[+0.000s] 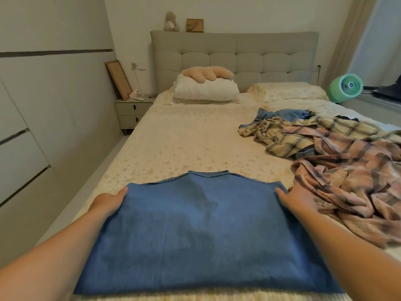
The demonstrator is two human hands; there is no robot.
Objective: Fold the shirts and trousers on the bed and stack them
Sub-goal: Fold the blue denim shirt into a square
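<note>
Blue denim shirt [206,231] lies flat at near edge of bed [173,144], collar end pointing twd headboard. L hand [109,202] at shirt's left shoulder corner, thumb on top, fingers tucked under the cloth edge, gripping it. R hand [296,197] at right shoulder corner, same grip. Beside R hand, along right edge: crumpled pink plaid shirt [351,181]; behind it yellow plaid shirt [303,133], touching; further back blue denim garment [284,115], partly under the yellow one. Far end: white pillow [206,90], grey headboard [234,53].
</note>
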